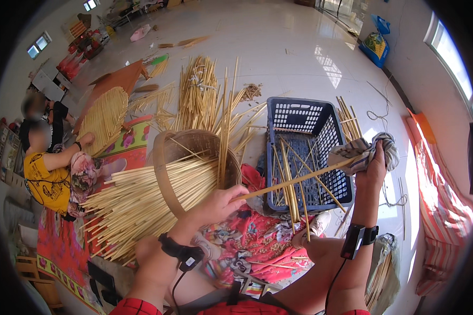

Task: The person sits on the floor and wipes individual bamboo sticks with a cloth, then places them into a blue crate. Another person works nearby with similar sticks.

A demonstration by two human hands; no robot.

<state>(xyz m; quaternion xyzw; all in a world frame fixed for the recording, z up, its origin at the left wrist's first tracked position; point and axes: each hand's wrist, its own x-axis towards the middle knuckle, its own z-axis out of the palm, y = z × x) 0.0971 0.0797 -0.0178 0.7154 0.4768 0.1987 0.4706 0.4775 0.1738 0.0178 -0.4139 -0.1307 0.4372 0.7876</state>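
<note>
My left hand (220,203) is closed round the near end of a long pale stalk (294,180), in front of a wicker basket. The stalk slants up to the right across a dark blue plastic crate (271,152). At its far end my right hand (372,169) grips a grey striped cloth (352,153), bunched around the stalk. Several loose stalks (288,191) lean in the crate. Left of it, a thick heap of peeled stalks (142,202) lies across the wicker basket (164,168) with its arched handle.
A tied stalk bundle (198,89) stands behind the basket. Littered red cloth (257,236) lies by my legs. At left, two people sit near a woven straw piece (104,122). A blue and yellow sack (376,46) leans by the right wall, above striped fabric (441,210).
</note>
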